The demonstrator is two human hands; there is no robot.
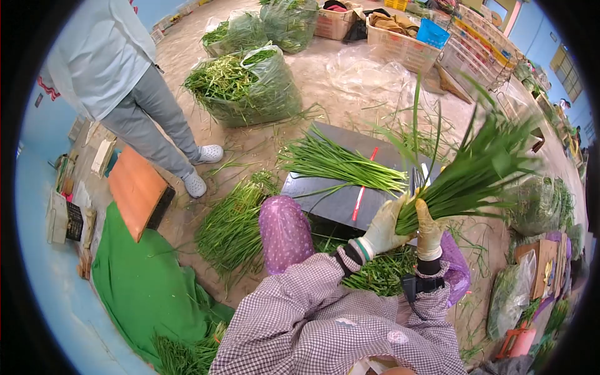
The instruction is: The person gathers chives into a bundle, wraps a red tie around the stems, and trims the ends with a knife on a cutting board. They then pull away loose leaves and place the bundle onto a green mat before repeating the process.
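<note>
A bunch of garlic chives [462, 178] is held upright at a slant, its long leaves fanning to the upper right, slightly blurred. My left hand [386, 226], in a pale glove, is closed on the left side of its lower stalks. On the other side, my right hand [429, 232], gloved too, grips the same stalks. Just beyond my hands lies a dark board [319, 199] bearing a second pile of chives [340, 164]. A red-and-white strip [359, 203] runs across the board and under that pile.
Loose chives [234, 228] lie left of my knee. Stuffed bags of greens [250, 87] and crates [400, 47] stand farther back. A person [150, 94] stands at left, near an orange board [139, 190] and green cloth [144, 275]. Another bag [540, 203] is at right.
</note>
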